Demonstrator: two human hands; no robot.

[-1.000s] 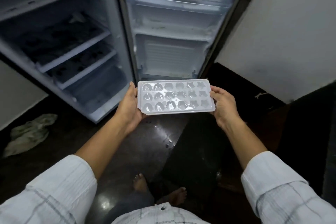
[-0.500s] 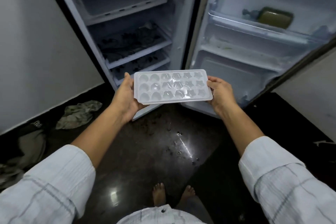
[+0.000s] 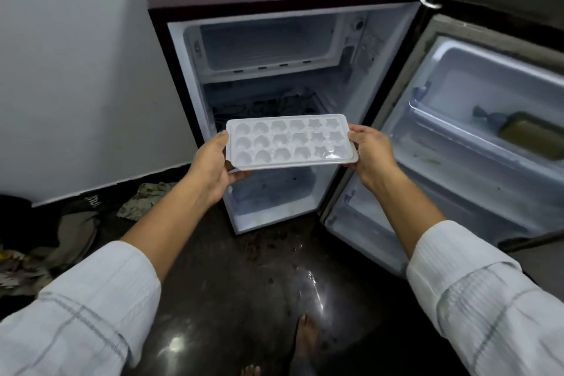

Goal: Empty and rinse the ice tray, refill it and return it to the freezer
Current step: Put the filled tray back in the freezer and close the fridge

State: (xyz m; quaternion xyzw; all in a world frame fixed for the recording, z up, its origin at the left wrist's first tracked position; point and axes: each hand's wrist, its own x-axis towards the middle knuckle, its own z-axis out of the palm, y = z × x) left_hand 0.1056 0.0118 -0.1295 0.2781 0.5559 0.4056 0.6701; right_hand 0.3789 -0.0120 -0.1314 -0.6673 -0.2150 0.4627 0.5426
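Both hands out front, white plastic ice tray with shaped cells held level between them: left hand grips its left end, right hand its right. Behind it, the open dark-maroon mini fridge, freezer compartment up top.

My left arm and right arm reach forward. My left hand grips the left end of the tray, thumb on top, fingers beneath; my right hand grips the right end likewise.
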